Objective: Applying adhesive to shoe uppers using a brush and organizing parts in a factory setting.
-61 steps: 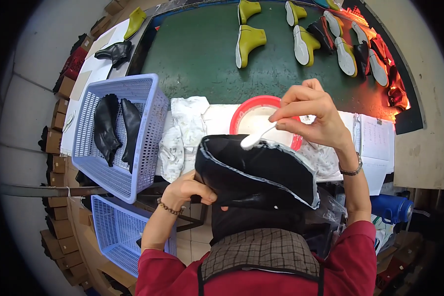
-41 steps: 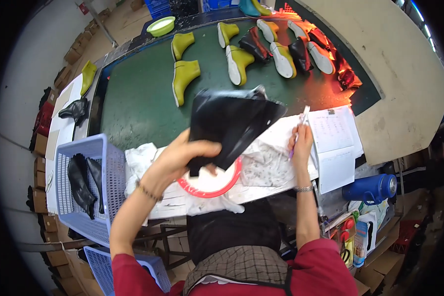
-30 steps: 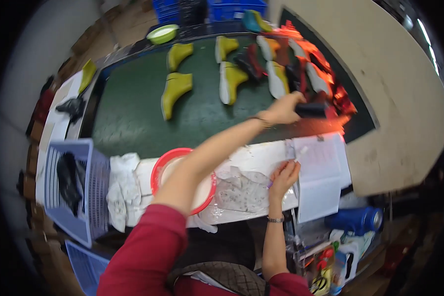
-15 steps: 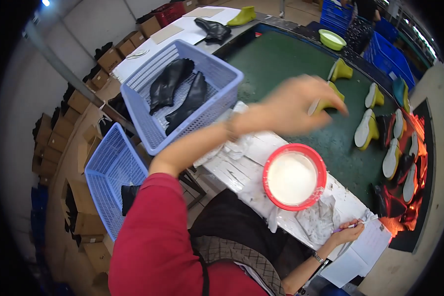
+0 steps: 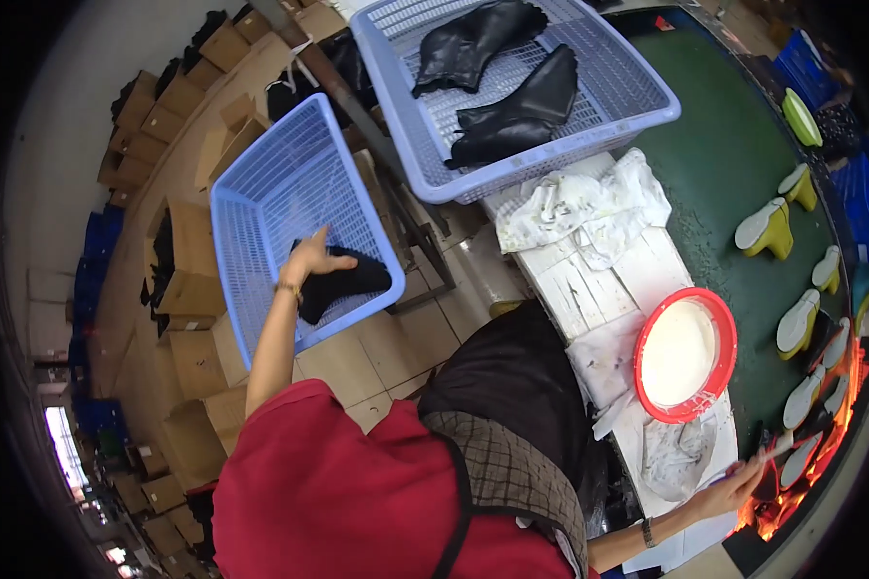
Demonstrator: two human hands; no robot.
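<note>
My left hand (image 5: 311,262) reaches down into the lower blue basket (image 5: 261,179) and rests on a black boot (image 5: 362,279). Its thumb and a finger are spread apart; the other fingertips are hard to see. At the lower right, my right hand (image 5: 732,490) is closed round a brush (image 5: 774,448) with a pale head, held near upturned shoes on the green belt. A red bowl (image 5: 725,336) of white liquid (image 5: 681,353) stands on the white bench, between my body and the belt.
A second blue basket (image 5: 420,159) holding black boots (image 5: 478,43) stands higher, beyond the lower one. Crumpled white cloth (image 5: 589,207) lies on the bench (image 5: 637,270). Yellow-green shoes (image 5: 770,232) line the belt (image 5: 743,145), which runs toward an orange glow (image 5: 777,516). Cardboard boxes (image 5: 188,261) stand at left.
My left hand has swung from above the belt, leftward and down into the lower basket. The view has turned left. My right hand still holds the brush, now closer to the shoes.
</note>
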